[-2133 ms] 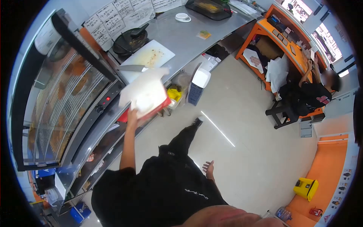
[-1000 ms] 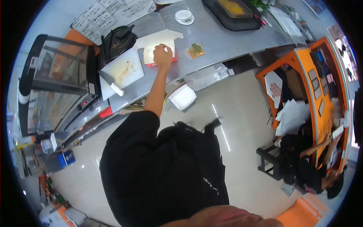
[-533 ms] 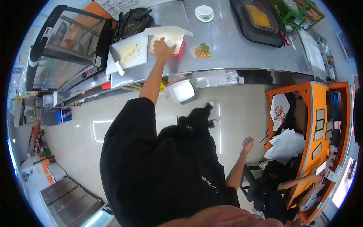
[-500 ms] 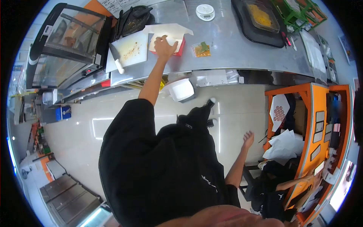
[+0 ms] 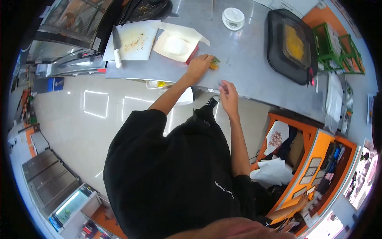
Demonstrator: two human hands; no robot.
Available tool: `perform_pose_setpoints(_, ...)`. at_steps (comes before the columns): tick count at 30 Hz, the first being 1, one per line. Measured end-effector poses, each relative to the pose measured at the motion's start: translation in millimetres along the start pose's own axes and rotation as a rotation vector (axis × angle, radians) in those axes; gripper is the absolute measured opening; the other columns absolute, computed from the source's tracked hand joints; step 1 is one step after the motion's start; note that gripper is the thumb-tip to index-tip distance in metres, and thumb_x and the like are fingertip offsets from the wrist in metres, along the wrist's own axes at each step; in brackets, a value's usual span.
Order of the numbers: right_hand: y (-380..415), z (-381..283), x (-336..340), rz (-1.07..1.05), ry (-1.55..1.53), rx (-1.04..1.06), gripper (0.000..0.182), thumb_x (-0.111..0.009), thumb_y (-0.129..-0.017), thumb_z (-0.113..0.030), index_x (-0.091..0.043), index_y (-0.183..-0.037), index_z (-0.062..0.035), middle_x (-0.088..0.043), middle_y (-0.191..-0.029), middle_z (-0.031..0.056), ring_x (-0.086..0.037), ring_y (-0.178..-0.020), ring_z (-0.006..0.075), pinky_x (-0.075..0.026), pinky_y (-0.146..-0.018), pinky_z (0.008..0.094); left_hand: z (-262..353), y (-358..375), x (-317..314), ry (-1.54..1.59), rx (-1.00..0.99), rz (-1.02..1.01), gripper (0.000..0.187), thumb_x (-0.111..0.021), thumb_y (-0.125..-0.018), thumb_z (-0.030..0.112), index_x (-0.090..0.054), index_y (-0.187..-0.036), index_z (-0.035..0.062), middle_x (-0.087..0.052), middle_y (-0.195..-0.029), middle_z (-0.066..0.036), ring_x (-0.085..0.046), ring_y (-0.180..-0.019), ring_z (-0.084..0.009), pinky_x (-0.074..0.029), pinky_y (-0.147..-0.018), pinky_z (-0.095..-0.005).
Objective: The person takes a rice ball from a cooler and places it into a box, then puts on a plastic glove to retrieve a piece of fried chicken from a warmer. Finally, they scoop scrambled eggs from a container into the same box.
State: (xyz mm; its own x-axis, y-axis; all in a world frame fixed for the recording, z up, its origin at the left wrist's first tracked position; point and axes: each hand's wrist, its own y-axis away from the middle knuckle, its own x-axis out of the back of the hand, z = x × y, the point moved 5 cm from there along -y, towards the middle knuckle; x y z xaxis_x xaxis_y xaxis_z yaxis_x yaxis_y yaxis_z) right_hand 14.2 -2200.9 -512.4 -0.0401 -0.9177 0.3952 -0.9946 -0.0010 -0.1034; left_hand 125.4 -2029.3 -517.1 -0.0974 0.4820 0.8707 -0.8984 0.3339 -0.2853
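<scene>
White script (image 5: 224, 190) on black shirt (image 5: 171, 183), unreadable

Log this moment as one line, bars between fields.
left hand: at packet, partly hiding it | right hand: apparently empty, near counter's edge | box: open, beside cutting board

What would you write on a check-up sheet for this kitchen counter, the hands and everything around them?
Surface: shiny metal counter.
Job's things: small packet, partly covered by the left hand; red-and-white box beside it, lid open, white mound inside.
Clutter: knife on a white board with brown crumbs; scale; black tray holding yellow food in a clear container.
Hands: left at the packet, grip unclear; right hand near the counter's front edge, holding nothing visible.
Cables: nothing seen for certain.
Surroundings: glass cabinet; orange desk with another person's arm over it.
</scene>
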Motion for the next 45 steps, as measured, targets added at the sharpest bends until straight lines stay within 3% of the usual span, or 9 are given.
perform_pose_setpoints(8, -14.4, 52.8, 21.8, -0.102, -0.132, -0.213, 0.025, -0.057, -0.097, -0.016, -0.062, -0.118, -0.0027, -0.062, -0.098, 0.0075, -0.061, -0.081, 0.0139, -0.052, -0.069, 0.0270, -38.7, -30.3, 93.8, 0.439, 0.334, -0.131, 0.023, -0.070, -0.087, 0.023, -0.068, -0.100, 0.0036, -0.070, -0.087, -0.013, -0.067, -0.075, -0.0242, -0.051, -0.071, -0.0337)
perform_pose_setpoints(14, -3.8, 60.3, 42.0, -0.082, -0.274, -0.285, 0.027, -0.056, -0.098, -0.016, -0.061, -0.120, -0.0003, -0.063, -0.099, 0.0081, -0.062, -0.083, 0.0140, -0.051, -0.075, 0.0275, -105.0, -35.7, 177.4, 0.088, 0.388, -0.122, 0.029, -0.073, -0.083, 0.025, -0.067, -0.102, 0.0039, -0.070, -0.089, -0.015, -0.067, -0.084, -0.0291, -0.052, -0.076, -0.0358)
perform_pose_setpoints(21, -3.1, 78.0, 44.9, -0.137, -0.344, -0.379, 0.029, -0.056, -0.098, -0.016, -0.060, -0.121, 0.0013, -0.065, -0.100, 0.0099, -0.064, -0.082, 0.0148, -0.051, -0.077, 0.0285, -131.5, -64.0, 152.9, -0.137, 0.161, -0.191, 0.024, -0.066, -0.084, 0.021, -0.066, -0.101, 0.0034, -0.069, -0.091, -0.017, -0.064, -0.088, -0.0362, -0.051, -0.078, -0.0438)
perform_pose_setpoints(23, -0.7, 81.8, 44.4, -0.094, -0.338, -0.386, 0.030, -0.056, -0.098, -0.017, -0.059, -0.121, 0.0015, -0.065, -0.100, 0.0103, -0.065, -0.082, 0.0152, -0.051, -0.076, 0.0288, -157.0, -60.8, 124.9, -0.158, -0.115, -0.117, 0.025, -0.061, -0.084, 0.022, -0.067, -0.098, 0.0027, -0.067, -0.098, -0.018, -0.062, -0.093, -0.0364, -0.049, -0.082, -0.0439)
perform_pose_setpoints(28, -4.0, 67.0, 52.5, -0.073, -0.240, -0.326, 0.029, -0.060, -0.095, -0.021, -0.061, -0.116, -0.0002, -0.065, -0.100, 0.0130, -0.064, -0.087, 0.0212, -0.051, -0.077, 0.0330, -144.7, -57.0, 124.3, -0.092, 0.283, -0.089, 0.037, -0.071, -0.082, 0.028, -0.066, -0.110, 0.0046, -0.069, -0.102, -0.017, -0.066, -0.092, -0.0348, -0.051, -0.080, -0.0421)
perform_pose_setpoints(31, -7.1, 60.0, 64.0, -0.057, -0.197, -0.281, 0.027, -0.059, -0.094, -0.019, -0.061, -0.114, -0.0001, -0.065, -0.097, 0.0138, -0.064, -0.087, 0.0221, -0.051, -0.076, 0.0337, -171.6, -40.9, 111.5, -0.437, 0.356, -0.436, 0.048, -0.070, -0.082, 0.026, -0.059, -0.120, -0.0010, -0.068, -0.097, -0.022, -0.066, -0.091, -0.0390, -0.053, -0.074, -0.0450)
perform_pose_setpoints(37, -12.9, 83.3, 83.9, -0.112, -0.344, -0.329, 0.026, -0.059, -0.094, -0.016, -0.060, -0.113, 0.0013, -0.065, -0.095, 0.0145, -0.066, -0.073, 0.0194, -0.053, -0.069, 0.0335, -202.2, -38.7, 112.9, 0.414, 0.491, 0.024, 0.035, -0.054, -0.100, 0.026, -0.055, -0.125, 0.0012, -0.065, -0.106, -0.012, -0.066, -0.091, -0.0231, -0.056, -0.067, -0.0338)
perform_pose_setpoints(41, -33.2, 79.4, 108.3, -0.255, -0.234, -0.166, 0.028, -0.059, -0.094, -0.020, -0.061, -0.112, 0.0011, -0.066, -0.097, 0.0144, -0.067, -0.082, 0.0246, -0.052, -0.073, 0.0366, -215.4, -36.1, 92.4, 0.253, 0.655, -0.345, 0.039, -0.053, -0.101, 0.029, -0.053, -0.128, 0.0004, -0.064, -0.112, -0.011, -0.066, -0.092, -0.0205, -0.057, -0.066, -0.0293)
perform_pose_setpoints(45, -53.3, 75.4, 166.9, -0.332, -0.156, -0.095, 0.029, -0.058, -0.094, -0.020, -0.061, -0.114, -0.0002, -0.066, -0.101, 0.0136, -0.064, -0.092, 0.0265, -0.051, -0.080, 0.0371, -229.3, -21.8, 88.2, 0.313, 0.784, -0.223, 0.039, -0.052, -0.100, 0.032, -0.058, -0.121, -0.0002, -0.067, -0.102, -0.012, -0.068, -0.087, -0.0223, -0.056, -0.063, -0.0302)
